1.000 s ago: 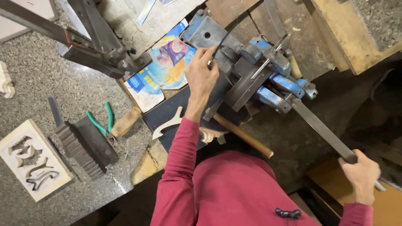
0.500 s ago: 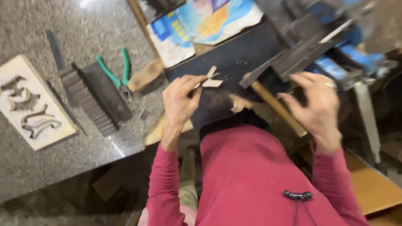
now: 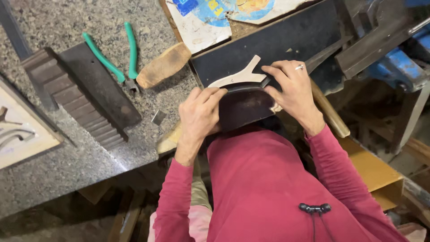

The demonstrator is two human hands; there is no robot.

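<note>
Head view: a pale forked cut-out (image 3: pixel 244 76), Y-shaped and flat, is held between both hands against a dark curved block (image 3: pixel 244 105) at the front edge of the bench (image 3: pixel 67 166). The left hand (image 3: pixel 199 117) is closed over the left end of the block, its fingers (image 3: pixel 210 95) curled narrow and pressed on the tail of the cut-out. The right hand (image 3: pixel 291 89) is set over the right side, its fingers (image 3: pixel 274 71) pinched narrow on the cut-out near its fork; a ring is worn on one of them.

Behind the piece a black board (image 3: pixel 277 45) is seen lying on the bench, with a blue vise (image 3: pixel 396 67) to the right. Green-handled pliers (image 3: pixel 117 56), a wooden handle (image 3: pixel 163 65) and a dark ribbed block (image 3: pixel 85 96) are laid to the left.

The piece appears to be seated on or bent to the block's curve. For this to be done well, the pressure is best kept even at both ends, the thin fork arms are best spared any twist, and the block is best kept steady.
</note>
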